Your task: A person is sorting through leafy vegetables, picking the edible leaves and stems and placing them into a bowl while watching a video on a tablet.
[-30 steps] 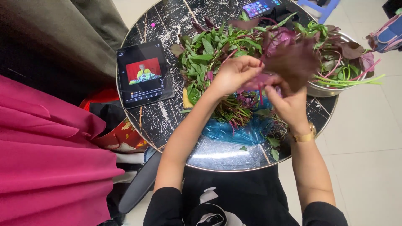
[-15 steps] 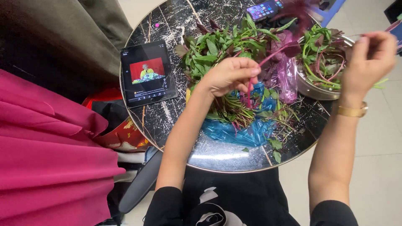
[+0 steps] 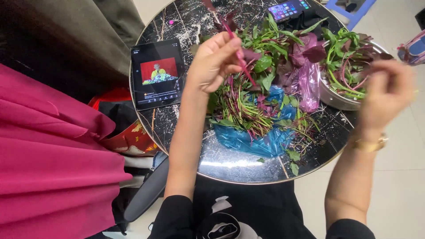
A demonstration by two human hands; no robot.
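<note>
My left hand (image 3: pixel 216 59) is closed around a thin red stem (image 3: pixel 241 57) that slants from the table's far side down into a pile of green and purple leafy greens (image 3: pixel 256 95). The pile lies on a blue plastic bag (image 3: pixel 248 139) on the round black marbled table (image 3: pixel 230 161). My right hand (image 3: pixel 384 95), wearing a gold wrist bracelet (image 3: pixel 369 142), is blurred beside a metal bowl (image 3: pixel 336 98) holding trimmed stems and leaves. Whether that hand holds anything is unclear.
A tablet (image 3: pixel 158 74) playing a video lies on the table's left part. A phone (image 3: pixel 290 9) sits at the far edge. A pink plastic bag (image 3: pixel 308 84) lies between pile and bowl. Pink fabric (image 3: pixel 48 163) fills the left side.
Both hands were together on a purple leaf cluster. My right hand pulled away to the right and now hangs by the bowl; my left hand stays over the pile holding the stem.
</note>
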